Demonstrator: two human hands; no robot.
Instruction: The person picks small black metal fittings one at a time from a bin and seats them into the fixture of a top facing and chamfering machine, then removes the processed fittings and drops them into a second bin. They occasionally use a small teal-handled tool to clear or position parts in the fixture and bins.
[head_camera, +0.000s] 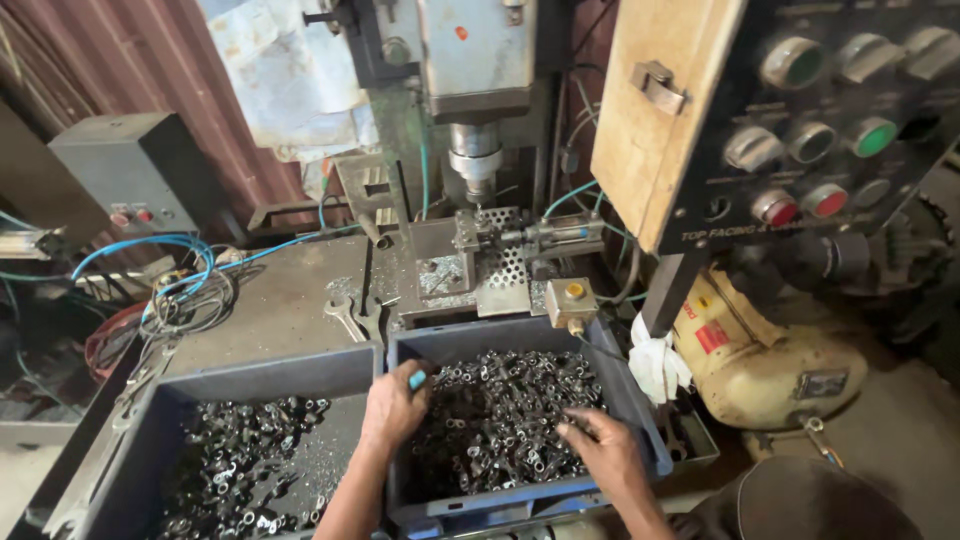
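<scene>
My left hand (393, 405) has its grip curled over the small metal parts (500, 420) in the blue bin (640, 420); my right hand (600, 450) lies half-open on them, both touching.

Grimy steel machine table (290, 300): open-ended spanner (345, 315) near its right edge, tangled blue hoses and wires (185, 290) at left, perforated drill fixture (480, 265) bolted beside.

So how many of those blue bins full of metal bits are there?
2. One blue bin sits in the middle, with the left hand and right hand in it. The other bin is beside it, on the left. More could lie out of view.
</scene>
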